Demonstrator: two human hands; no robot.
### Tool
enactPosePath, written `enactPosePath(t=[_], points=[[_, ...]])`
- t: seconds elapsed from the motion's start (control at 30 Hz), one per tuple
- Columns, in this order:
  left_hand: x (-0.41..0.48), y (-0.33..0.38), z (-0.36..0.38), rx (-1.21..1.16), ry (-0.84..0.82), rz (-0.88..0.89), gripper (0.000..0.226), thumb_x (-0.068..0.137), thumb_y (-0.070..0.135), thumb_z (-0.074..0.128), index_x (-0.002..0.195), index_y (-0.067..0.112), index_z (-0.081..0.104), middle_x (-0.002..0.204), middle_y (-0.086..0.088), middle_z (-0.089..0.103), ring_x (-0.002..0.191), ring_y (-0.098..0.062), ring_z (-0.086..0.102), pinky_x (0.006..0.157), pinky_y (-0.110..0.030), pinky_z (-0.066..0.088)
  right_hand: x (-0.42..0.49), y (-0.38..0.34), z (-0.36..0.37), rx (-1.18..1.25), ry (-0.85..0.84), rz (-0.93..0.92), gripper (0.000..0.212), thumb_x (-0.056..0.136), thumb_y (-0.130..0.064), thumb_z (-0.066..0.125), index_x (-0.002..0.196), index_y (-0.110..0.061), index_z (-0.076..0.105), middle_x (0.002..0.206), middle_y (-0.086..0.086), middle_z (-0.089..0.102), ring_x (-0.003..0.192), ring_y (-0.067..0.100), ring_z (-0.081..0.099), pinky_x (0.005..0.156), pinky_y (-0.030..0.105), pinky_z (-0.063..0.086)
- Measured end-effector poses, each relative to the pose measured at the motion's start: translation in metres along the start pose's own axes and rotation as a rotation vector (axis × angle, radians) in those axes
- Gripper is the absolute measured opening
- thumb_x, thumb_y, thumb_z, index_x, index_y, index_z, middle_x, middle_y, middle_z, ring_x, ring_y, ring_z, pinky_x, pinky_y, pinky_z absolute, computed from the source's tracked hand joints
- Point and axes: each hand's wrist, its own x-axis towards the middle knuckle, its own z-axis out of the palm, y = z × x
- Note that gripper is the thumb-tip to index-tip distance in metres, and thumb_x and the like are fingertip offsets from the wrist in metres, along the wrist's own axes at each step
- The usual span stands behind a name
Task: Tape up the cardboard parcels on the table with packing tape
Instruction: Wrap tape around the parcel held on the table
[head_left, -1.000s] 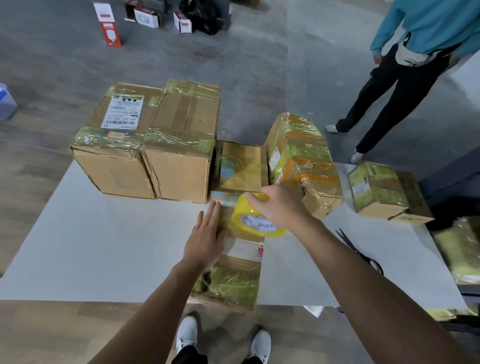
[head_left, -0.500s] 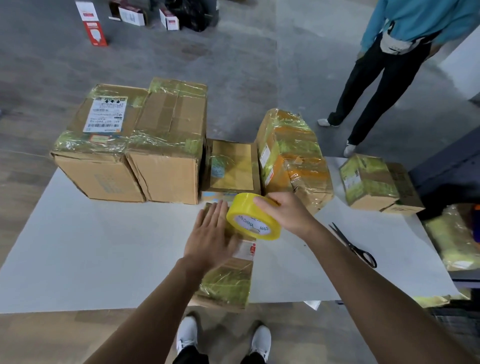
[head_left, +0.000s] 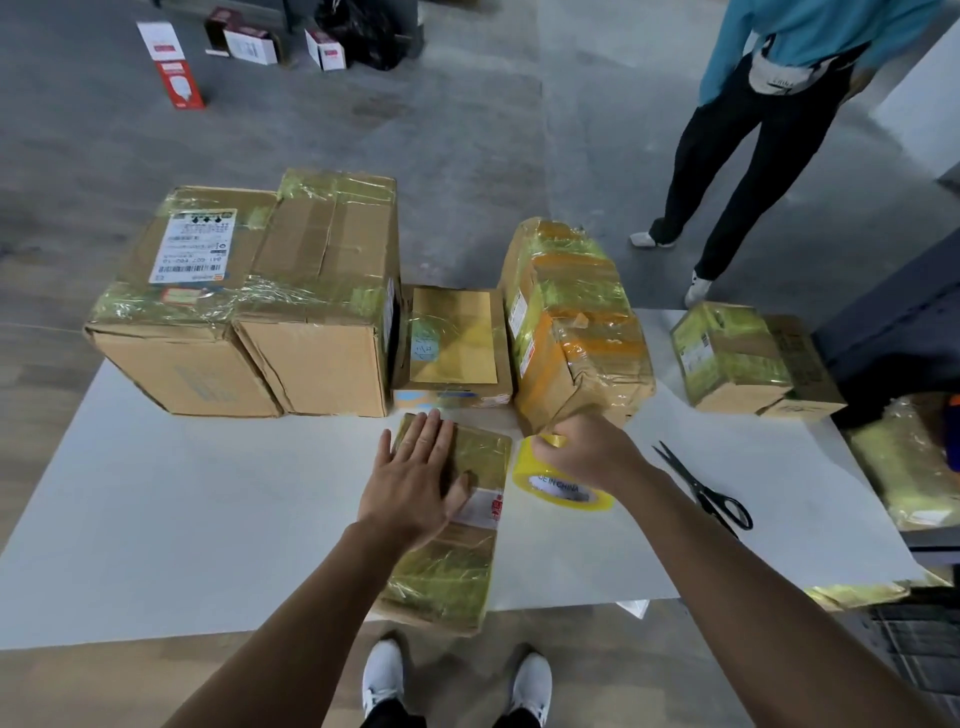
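A: Flat parcel (head_left: 441, 577), where?
B: Right in front of you, its near end hanging off the table (head_left: 208, 519) edge. Your left hand (head_left: 415, 478) lies flat on it, fingers straight, probably pinning it against sliding.
A: Right hand (head_left: 587, 452)?
B: Curled round the yellow tape roll (head_left: 550, 486), just right of the parcel. Probably ready to pull a strip; I can't see one.
A: Surfaces?
B: Brown cardboard, glossy crinkled yellowish film, white label. Black scissors (head_left: 701, 488) lie apart to the right, bigger taped boxes (head_left: 311, 312) behind.
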Motion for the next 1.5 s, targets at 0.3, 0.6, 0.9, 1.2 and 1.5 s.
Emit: enactPosePath(t=[0.3, 0.6, 0.9, 1.2, 1.5], points=[[0.002, 0.016, -0.003, 0.096, -0.061, -0.001, 0.082, 0.082, 0.06, -0.014, 0.155, 0.024, -0.007, 0.162, -0.008, -0.016, 0.147, -0.029, -0.021, 0.117, -0.063, -0.005, 0.007, -0.018, 0.013, -0.193, -0.052, 0.023, 0.045, 0.097, -0.045, 0.042, 0.063, -0.016, 0.041, 0.063, 0.001, 0.042, 0.067, 0.022, 0.046, 0.054, 0.027, 0.03], [0.004, 0.052, 0.008, 0.088, -0.057, 0.01, 0.073, 0.095, 0.059, 0.004, 0.154, 0.018, -0.01, 0.158, 0.002, -0.02, 0.148, -0.023, -0.021, 0.116, -0.063, -0.007, 0.02, -0.024, 0.022, -0.327, -0.109, 0.081, 0.067, 0.086, -0.079, 0.035, 0.09, -0.016, 0.058, 0.085, 0.0, 0.06, 0.084, 0.02, 0.058, 0.063, 0.028, 0.04], [0.009, 0.024, -0.011, 0.031, -0.085, -0.258, 0.081, 0.095, 0.065, 0.004, 0.155, 0.012, -0.008, 0.163, -0.007, -0.014, 0.149, -0.028, -0.017, 0.118, -0.06, -0.002, 0.025, -0.026, 0.021, -0.349, -0.126, 0.1, 0.065, 0.088, -0.077, 0.036, 0.092, -0.015, 0.056, 0.083, 0.001, 0.057, 0.084, 0.022, 0.056, 0.063, 0.028, 0.038], [0.003, 0.066, -0.005, 0.067, -0.109, -0.255, 0.088, 0.087, 0.067, 0.036, 0.153, 0.036, -0.014, 0.162, 0.0, -0.021, 0.141, -0.056, -0.018, 0.106, -0.078, 0.002, 0.018, -0.02, 0.024, -0.258, -0.084, 0.079, 0.065, 0.088, -0.075, 0.038, 0.087, -0.014, 0.062, 0.08, 0.001, 0.06, 0.08, 0.021, 0.059, 0.061, 0.028, 0.04], [0.004, 0.061, -0.023, -0.152, -0.131, -0.294, 0.077, 0.093, 0.052, 0.04, 0.154, 0.04, -0.005, 0.164, 0.006, -0.011, 0.145, -0.05, -0.01, 0.107, -0.076, 0.006, 0.002, -0.014, -0.003, 0.102, 0.054, -0.05, 0.058, 0.093, -0.055, 0.051, 0.057, -0.016, 0.03, 0.054, -0.001, 0.028, 0.05, 0.017, 0.03, 0.052, 0.03, 0.023]])
